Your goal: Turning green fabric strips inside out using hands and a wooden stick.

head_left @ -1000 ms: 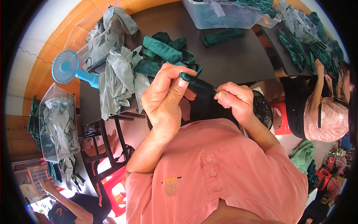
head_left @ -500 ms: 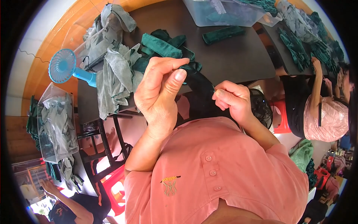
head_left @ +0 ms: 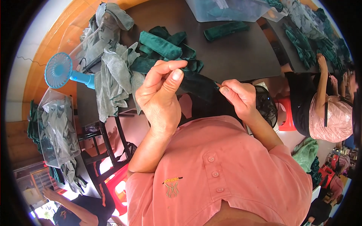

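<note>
A dark green velvet piece (head_left: 199,86) stretches between my two hands, just off the near edge of the table. My left hand (head_left: 161,96) pinches its upper left end between thumb and bent index finger. At its right end my right hand (head_left: 240,98) is closed, thumb against curled fingers, gripping the edge. Beyond my left hand lies a loose pile of folded green velvet strips (head_left: 160,44). Grey-green fabric pieces (head_left: 118,73) drape over the table edge to the left of that hand. The velvet's underside is hidden.
Farther back on the dark table (head_left: 241,52) lies one more rolled green velvet piece (head_left: 226,31), near a clear plastic bin (head_left: 226,13). A blue fan (head_left: 59,71) stands at the left beside a fabric-filled clear box (head_left: 58,128). Co-workers sit at right (head_left: 332,116) and lower left (head_left: 77,211).
My right hand has shifted slightly right, and the velvet piece now spans wider and flatter between my hands. My left hand keeps nearly the same pinch. The whole view has shifted a little.
</note>
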`<state>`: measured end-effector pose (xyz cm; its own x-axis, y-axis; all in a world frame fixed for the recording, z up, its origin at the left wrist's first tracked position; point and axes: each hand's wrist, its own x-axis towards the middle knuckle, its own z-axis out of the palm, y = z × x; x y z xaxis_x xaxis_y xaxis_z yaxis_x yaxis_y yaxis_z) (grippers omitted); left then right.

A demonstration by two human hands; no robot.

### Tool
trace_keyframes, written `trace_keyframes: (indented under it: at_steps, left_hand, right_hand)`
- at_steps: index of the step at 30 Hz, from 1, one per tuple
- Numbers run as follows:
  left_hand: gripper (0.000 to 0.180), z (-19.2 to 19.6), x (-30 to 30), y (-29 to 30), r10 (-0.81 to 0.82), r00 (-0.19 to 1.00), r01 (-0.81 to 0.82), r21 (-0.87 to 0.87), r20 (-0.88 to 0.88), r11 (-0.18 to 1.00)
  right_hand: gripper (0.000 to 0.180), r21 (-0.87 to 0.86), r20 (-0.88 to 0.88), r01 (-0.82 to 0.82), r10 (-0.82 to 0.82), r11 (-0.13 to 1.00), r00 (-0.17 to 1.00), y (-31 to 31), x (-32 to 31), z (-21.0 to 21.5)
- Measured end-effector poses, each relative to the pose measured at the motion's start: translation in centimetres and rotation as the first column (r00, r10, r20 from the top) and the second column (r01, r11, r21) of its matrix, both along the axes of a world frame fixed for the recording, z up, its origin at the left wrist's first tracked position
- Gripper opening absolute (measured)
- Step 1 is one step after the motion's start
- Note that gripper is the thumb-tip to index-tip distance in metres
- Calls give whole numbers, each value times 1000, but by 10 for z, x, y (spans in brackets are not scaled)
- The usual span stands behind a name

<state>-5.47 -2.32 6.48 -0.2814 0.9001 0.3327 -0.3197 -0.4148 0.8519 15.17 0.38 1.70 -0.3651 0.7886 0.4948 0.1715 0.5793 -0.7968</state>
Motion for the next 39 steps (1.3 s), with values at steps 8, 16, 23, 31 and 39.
trace_keyframes:
  at_steps: [8,16,23,31,39]
  left_hand:
    - [18,-2,1,1,-15,986,27,72,-168,997]
    - [17,-2,4,1,-30,970,52,84,-243,995]
    - [17,2,7,1,-17,982,28,58,-189,998]
    - [13,0,6,2,-51,981,65,69,-189,995]
    - [13,3,6,3,57,899,39,210,-434,977]
  right_hand:
    - [15,56,-52,-26,29,998,998,9,5,-14]
    - [22,-127,-145,-67,48,990,988,5,2,-18]
    - [23,-299,-221,-116,50,947,974,0,2,-22]
    - [23,-10,-101,5,-6,1000,995,1,3,-23]
    - [23,-144,-169,-72,47,987,985,-2,5,-27]
